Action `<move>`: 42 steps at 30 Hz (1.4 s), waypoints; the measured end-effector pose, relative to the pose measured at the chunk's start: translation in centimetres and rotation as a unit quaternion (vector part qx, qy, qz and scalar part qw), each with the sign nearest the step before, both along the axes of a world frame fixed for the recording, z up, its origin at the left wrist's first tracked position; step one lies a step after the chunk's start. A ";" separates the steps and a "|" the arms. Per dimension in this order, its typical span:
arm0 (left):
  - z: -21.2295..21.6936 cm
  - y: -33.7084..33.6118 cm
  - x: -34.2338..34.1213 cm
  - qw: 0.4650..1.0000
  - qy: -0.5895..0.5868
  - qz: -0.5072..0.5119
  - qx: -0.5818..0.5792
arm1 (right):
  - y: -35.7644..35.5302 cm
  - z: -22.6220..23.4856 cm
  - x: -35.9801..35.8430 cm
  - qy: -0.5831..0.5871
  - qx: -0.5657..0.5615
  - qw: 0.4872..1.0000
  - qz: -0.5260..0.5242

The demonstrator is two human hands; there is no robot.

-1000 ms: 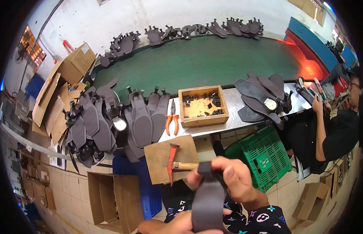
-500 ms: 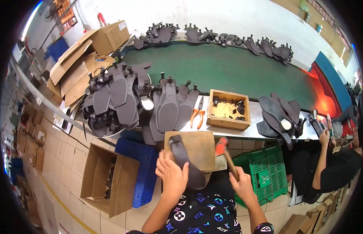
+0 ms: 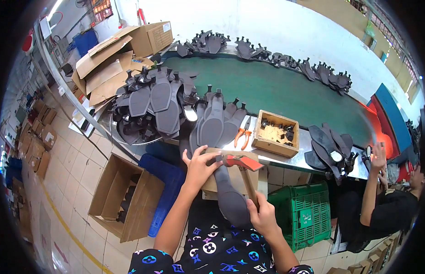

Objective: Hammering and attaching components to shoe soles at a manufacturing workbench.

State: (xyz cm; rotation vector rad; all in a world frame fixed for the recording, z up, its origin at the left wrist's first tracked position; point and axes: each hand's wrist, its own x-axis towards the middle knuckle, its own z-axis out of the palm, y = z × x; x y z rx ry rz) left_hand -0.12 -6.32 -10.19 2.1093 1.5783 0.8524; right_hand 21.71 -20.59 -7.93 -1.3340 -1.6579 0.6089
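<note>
A dark grey heeled shoe sole (image 3: 232, 204) lies along the wooden block (image 3: 243, 180) in front of me, its broad toe end toward my body. My left hand (image 3: 199, 170) is closed at its heel end, thumb and fingers pinching around the heel. In my right hand (image 3: 263, 213) is the wooden handle of a hammer (image 3: 243, 161). The hammer's red head is right at the heel, close to my left fingertips; whether it touches cannot be made out. Part of the block is hidden beneath the sole and hands.
A wooden box (image 3: 275, 133) of small black pieces and orange-handled pliers (image 3: 242, 133) sit beyond the block. Piles of soles (image 3: 164, 98) flank them, beside a green conveyor belt (image 3: 249, 82). A cardboard box (image 3: 148, 196), blue crate (image 3: 169, 182) and green crate (image 3: 308, 214) stand below. A co-worker (image 3: 386, 205) sits at right.
My right hand has brought the hammer leftward over the heel. My left hand, loosely open beside the sole before, now grips the heel end. The sole has turned, and the whole view has shifted.
</note>
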 end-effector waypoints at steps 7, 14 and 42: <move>-0.4 -0.8 -1.7 0.997 0.061 -0.023 -0.048 | 0.2 8.1 -0.1 -0.095 0.139 0.986 -0.018; -1.3 -0.2 -1.0 0.997 -0.015 -0.045 -0.061 | 2.1 4.5 -1.3 -0.202 0.037 0.979 0.007; 10.2 -14.6 1.0 0.819 -0.394 -0.288 -0.301 | 2.7 5.7 2.0 -0.026 -0.009 0.978 0.205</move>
